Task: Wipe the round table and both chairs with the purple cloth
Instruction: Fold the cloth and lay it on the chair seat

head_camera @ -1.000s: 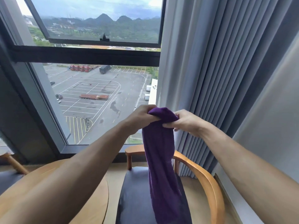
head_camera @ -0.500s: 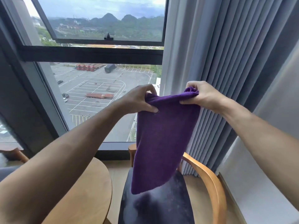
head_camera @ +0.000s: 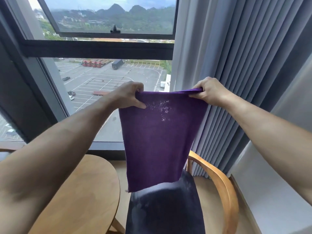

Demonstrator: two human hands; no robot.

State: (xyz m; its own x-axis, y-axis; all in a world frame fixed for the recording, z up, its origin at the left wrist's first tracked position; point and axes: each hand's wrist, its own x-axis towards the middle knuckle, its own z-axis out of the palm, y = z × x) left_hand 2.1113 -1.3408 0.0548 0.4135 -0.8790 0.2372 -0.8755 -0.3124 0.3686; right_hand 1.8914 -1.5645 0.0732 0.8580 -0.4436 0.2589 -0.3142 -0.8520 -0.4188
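While both arms reach forward, left hand (head_camera: 128, 96) and right hand (head_camera: 208, 92) pinching top corners of purple cloth (head_camera: 158, 137), cloth hanging spread above dark chair seat (head_camera: 165, 210), wooden tabletop (head_camera: 81, 196) at left

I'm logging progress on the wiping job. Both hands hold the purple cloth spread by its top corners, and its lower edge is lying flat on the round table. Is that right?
Not quite. In the head view the left hand and right hand do hold the purple cloth spread, but its lower edge hangs over the dark chair seat, not on the round table.
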